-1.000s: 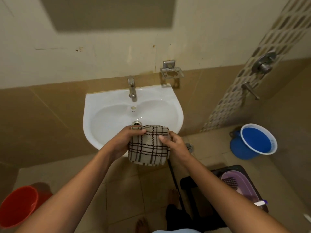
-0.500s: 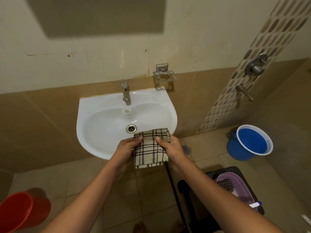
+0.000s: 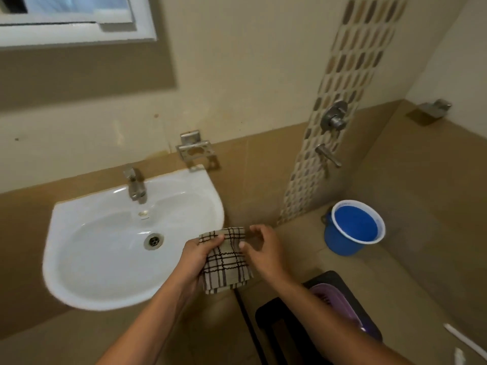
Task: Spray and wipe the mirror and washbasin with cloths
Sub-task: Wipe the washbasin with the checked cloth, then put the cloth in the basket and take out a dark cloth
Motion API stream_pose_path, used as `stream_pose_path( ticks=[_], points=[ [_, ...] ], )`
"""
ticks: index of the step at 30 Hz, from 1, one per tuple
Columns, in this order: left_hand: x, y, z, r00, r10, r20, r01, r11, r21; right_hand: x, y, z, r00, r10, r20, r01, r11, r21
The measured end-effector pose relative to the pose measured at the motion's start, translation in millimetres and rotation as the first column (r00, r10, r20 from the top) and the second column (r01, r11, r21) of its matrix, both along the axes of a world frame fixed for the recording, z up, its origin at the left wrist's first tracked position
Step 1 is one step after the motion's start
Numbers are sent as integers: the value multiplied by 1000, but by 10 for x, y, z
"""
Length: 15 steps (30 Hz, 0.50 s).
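Observation:
A folded beige cloth with dark checks (image 3: 228,262) hangs in front of the right rim of the white washbasin (image 3: 84,288). My left hand (image 3: 199,255) grips its left side, thumb on top. My right hand (image 3: 261,252) is at its right edge, thumb touching the fabric and the other fingers spread apart above it. The basin has a metal tap (image 3: 135,184) and a drain (image 3: 153,241). The mirror's white frame (image 3: 79,34) shows at the top left. No spray bottle is in view.
A metal soap holder (image 3: 195,151) is fixed to the wall above the basin. Shower valve (image 3: 334,117) and spout (image 3: 328,155) are on the tiled strip. A blue bucket (image 3: 354,227) stands on the floor at right; a purple basket (image 3: 336,302) sits on a black stool below.
The view has swung up and to the right, bringing the mirror frame in. The cloth has moved to the basin's right rim. My right hand's fingers have come off the cloth and spread.

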<state>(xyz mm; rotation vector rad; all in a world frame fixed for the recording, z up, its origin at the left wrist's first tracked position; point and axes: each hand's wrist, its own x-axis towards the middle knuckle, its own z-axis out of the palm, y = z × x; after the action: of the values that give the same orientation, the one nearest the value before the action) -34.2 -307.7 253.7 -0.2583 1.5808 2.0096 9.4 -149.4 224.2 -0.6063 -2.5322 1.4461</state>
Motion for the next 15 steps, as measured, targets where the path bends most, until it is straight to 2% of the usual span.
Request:
stream_pose_path(
  ticks=[2, 6, 10, 15],
  points=[
    [-11, 341, -3, 998, -34, -49, 32, 999, -39, 122, 229, -7, 999, 32, 20, -32, 999, 21],
    [31, 951, -16, 979, -162, -120, 152, 984, -88, 311, 585, -126, 980, 164, 113, -153, 983, -103],
    [64, 1437, -102, 953, -276, -122, 258, 955, -144, 481, 960, -207, 990, 117, 76, -85, 936, -341],
    [91, 1882, -215, 909, -415, -30, 410, 905, -113, 603, 1271, -385, 997, -39, 67, 65, 886, -459]
  ],
)
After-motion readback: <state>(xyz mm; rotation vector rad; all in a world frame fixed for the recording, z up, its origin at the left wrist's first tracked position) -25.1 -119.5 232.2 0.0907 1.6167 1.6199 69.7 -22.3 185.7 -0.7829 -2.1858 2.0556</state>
